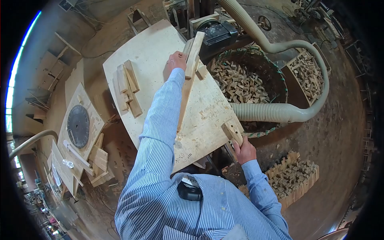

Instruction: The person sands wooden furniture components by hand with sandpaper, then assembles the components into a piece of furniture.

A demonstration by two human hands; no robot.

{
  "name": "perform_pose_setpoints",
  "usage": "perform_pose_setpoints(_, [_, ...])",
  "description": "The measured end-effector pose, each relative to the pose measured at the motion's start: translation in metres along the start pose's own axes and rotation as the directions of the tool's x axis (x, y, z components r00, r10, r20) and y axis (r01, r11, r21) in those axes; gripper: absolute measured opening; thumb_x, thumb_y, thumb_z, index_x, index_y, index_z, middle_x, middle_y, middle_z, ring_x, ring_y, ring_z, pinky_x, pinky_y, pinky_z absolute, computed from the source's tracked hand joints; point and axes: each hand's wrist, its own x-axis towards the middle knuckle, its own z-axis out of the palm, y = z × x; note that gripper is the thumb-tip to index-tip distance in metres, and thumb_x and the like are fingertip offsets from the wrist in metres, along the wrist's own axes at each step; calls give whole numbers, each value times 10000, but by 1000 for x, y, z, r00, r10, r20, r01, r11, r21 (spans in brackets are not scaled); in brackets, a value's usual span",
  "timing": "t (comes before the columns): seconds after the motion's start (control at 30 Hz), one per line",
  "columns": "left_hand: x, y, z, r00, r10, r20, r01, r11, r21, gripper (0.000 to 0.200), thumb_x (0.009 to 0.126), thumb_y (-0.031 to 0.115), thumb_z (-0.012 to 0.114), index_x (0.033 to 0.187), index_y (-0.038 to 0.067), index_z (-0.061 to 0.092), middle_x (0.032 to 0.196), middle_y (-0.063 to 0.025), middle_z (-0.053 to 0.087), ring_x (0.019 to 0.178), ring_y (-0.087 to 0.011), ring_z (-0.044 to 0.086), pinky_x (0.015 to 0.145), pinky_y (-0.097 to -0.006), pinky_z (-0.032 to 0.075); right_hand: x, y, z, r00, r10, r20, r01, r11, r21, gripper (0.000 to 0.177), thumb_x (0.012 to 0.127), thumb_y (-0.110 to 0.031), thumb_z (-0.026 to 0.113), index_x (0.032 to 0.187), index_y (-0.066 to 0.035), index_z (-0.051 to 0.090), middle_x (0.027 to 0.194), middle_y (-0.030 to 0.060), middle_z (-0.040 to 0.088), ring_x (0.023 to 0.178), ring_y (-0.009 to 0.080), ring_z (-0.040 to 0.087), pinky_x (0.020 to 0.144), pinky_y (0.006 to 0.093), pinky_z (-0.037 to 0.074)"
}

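My left hand (177, 61) is at the far part of the pale work table (156, 44), its fingers curled against a short wooden piece (189, 69). That piece lies alongside a long upright wooden strip (195, 52), which runs along the table. My right hand (245, 152) grips the near end of a wooden block (232, 133) with dark holes, at the table's right corner. Several loose wooden pieces (129, 86) lie in a group on the table's left side. A small wooden block (201, 72) touches the strip's right side.
A black motor (218, 36) stands beyond the table. A ribbed hose (264, 112) curves round a basket (286, 90) of offcuts on the right. Another offcut container (316, 176) is at lower right. A dark disc (78, 126) lies on a bench at left.
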Motion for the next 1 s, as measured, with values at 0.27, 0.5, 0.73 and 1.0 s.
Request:
perform_pose_setpoints(0.27, [48,-15,8,999,-13,46,13,1000,-7,225,929,341,760,1016,137,793,1125,-150,736,1097,-331,690,986,-458,536,33,-31,-5,999,41,31,-41,999,-7,441,1026,-460,629,1068,-27,558,911,290,723,854,492,712,748,567,563])
perform_pose_setpoints(0.5, [38,4,-5,997,-58,48,56,998,41,253,947,361,753,1094,156,777,1217,-124,702,1147,-323,668,1017,-455,519,34,-34,-4,999,44,-3,-44,999,11,480,1034,-516,605,1055,-39,553,913,278,728,858,487,715,764,569,558])
perform_pose_setpoints(0.73, [14,2,-2,993,-60,101,56,998,42,261,958,356,745,1085,128,750,1184,-138,684,1130,-325,658,1007,-463,514,20,-21,-10,994,101,37,-101,995,3,492,1025,-531,617,1052,-41,585,958,255,750,899,462,731,792,548,570])
perform_pose_setpoints(1.0, [-32,5,10,999,-28,37,26,998,49,273,956,360,748,1124,145,757,1197,-136,679,1140,-340,661,1009,-471,516,-17,16,-9,999,27,-16,-26,998,62,468,1021,-510,629,1053,-45,583,950,260,747,879,463,734,781,547,577])
